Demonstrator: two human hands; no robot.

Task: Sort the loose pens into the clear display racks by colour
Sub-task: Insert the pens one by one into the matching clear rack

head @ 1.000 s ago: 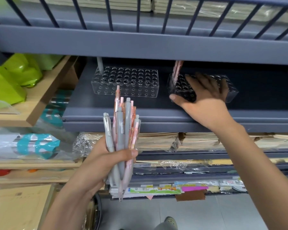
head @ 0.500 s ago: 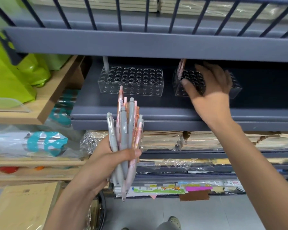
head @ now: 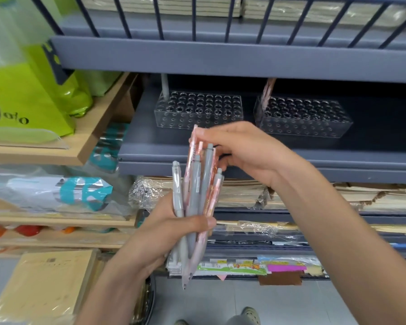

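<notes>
Fingers (head: 220, 133) of right hand (head: 251, 153) pinch a pink pen (head: 192, 156) from the bundle (head: 197, 198) the left hand (head: 169, 233) grips. Upper-centre racks (head: 197, 113) hold hardly any; most sorting likely remains.

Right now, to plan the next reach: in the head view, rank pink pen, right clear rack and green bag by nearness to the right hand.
1. pink pen, pinched by the right hand, centre.
2. right clear rack, on the shelf just beyond.
3. green bag, far left.
</notes>
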